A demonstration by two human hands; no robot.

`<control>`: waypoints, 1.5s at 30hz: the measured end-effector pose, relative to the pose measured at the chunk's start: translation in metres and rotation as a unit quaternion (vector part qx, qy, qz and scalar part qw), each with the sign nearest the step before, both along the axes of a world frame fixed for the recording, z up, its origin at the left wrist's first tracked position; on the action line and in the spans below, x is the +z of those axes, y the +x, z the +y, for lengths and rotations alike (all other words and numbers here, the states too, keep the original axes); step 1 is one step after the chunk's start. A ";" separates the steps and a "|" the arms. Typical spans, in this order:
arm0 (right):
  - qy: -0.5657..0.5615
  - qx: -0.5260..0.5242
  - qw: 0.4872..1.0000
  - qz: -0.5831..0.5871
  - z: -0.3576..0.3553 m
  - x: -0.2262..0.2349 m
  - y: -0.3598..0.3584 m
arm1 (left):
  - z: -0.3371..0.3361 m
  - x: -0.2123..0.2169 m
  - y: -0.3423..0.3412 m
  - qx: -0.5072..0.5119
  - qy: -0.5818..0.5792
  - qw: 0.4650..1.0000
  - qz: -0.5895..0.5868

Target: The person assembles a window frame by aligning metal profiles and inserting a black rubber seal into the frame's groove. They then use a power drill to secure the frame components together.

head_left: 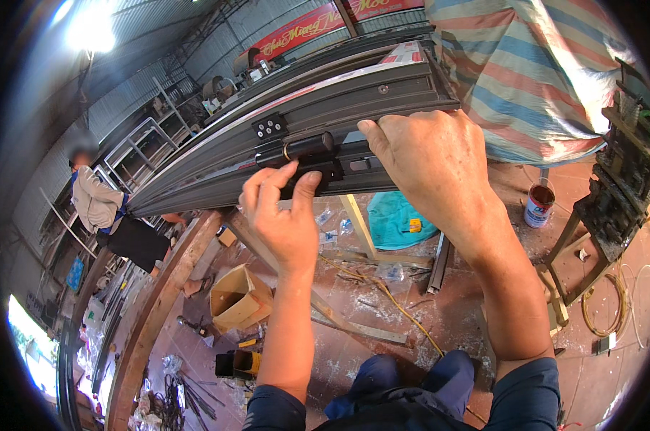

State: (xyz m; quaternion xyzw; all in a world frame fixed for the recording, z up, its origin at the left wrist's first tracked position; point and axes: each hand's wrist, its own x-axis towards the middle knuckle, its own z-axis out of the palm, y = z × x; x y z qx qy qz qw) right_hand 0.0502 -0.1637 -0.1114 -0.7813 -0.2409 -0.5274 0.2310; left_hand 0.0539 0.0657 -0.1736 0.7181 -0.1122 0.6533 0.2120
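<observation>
A long dark metal frame profile (pixel 354 100) runs across in front of me, slanting away to the left. A black hinge (pixel 307 147) with a round barrel and a plate fixed by several screws sits on it. My left hand (pixel 282 215) has its thumb and forefinger at the lower edge of this hinge, the other fingers curled. Further right, my right hand (pixel 440 158) is closed over the profile near its end, thumb toward the hinge. Most of its fingertips are hidden. A small slot shows in the profile between my hands.
Wooden trestle beams (pixel 152 309) bear the frame. On the floor lie a cardboard box (pixel 240 298), a teal cloth bag (pixel 397 223), a paint can (pixel 539 206) and a yellow hose (pixel 393 298). A metal stand (pixel 609 187) is at right. Another person (pixel 106 208) stands at far left.
</observation>
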 end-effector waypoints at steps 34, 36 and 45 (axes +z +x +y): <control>-0.256 -0.050 0.924 0.281 0.043 0.045 -0.001 | 0.064 0.089 0.019 0.068 0.201 0.903 0.373; -0.255 -0.049 0.922 0.287 0.046 0.043 0.000 | 0.072 0.081 0.022 0.029 0.203 0.911 0.359; -0.185 -0.047 0.956 0.221 0.041 0.024 0.002 | 0.075 0.069 0.021 0.017 0.189 0.938 0.290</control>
